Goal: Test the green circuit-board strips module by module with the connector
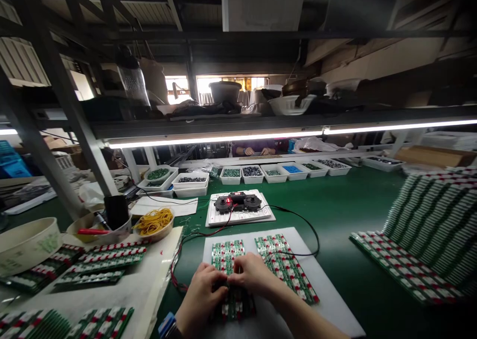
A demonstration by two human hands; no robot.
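The left hand [201, 299] and right hand [253, 274] curl inward, fingers bunched and tips meeting over a strip of green circuit boards [227, 299] (can't tell if they actually pinch it, the fingers hide the contact). The strip lies lengthwise on a white sheet [326, 289], with a second strip [286, 269] angled just beside it. The strips likely feel light and stiff but brittle at the joints between boards, with small red-and-white parts along them; the long edges look like the safest hold, away from those parts. A blue wrist band [166, 325] shows on the left wrist.

Past the sheet, a test fixture [238, 203] sits on a white base, with a small red readout [228, 200] (digits too small to read) and black-and-red wires [298, 229] trailing toward the sheet. More stacked board strips [428, 229] lie on the green bench mat [346, 205] to the right, and others [104, 259] to the left near a bowl of yellow rubber bands [154, 223]. White trays [272, 173] line the far side, before a co-worker's hands [257, 151]. No legible brands or labels.
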